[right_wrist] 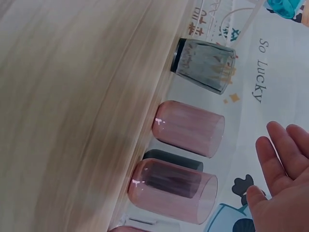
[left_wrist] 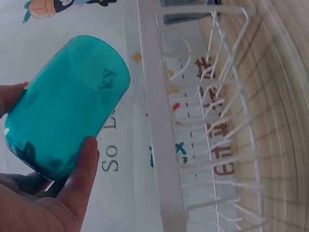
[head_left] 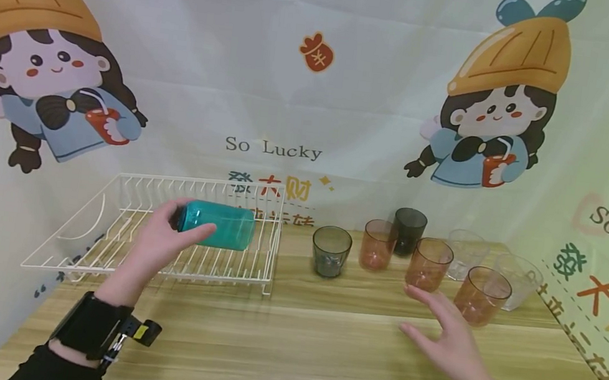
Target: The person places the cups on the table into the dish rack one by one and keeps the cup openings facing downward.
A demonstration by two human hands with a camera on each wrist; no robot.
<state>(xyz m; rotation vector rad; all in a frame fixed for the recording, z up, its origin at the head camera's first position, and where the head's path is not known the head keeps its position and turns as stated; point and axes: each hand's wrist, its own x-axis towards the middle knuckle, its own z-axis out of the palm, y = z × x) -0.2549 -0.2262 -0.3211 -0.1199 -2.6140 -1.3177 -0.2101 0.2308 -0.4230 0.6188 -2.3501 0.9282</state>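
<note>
Teal glass [head_left: 221,226]: tilted over near-horizontal, above the white wire rack [left_wrist: 159,121] and apart from it. Left hand [head_left: 166,240]: thumb and fingers clamped round the glass, over the rack. Right hand [head_left: 448,341]: well to the right of the rack, thumb and fingers spread apart, near three pink tumblers [head_left: 378,245]. Grey tumbler [head_left: 330,255]: upright, just beside the rack on its right. Farther right of the rack: the pink tumblers, a dark tumbler [head_left: 410,227], then two clear glasses [head_left: 522,284]. Wooden tabletop [head_left: 319,355] extends under the rack; printed backdrop [head_left: 213,48] hangs behind it.
</note>
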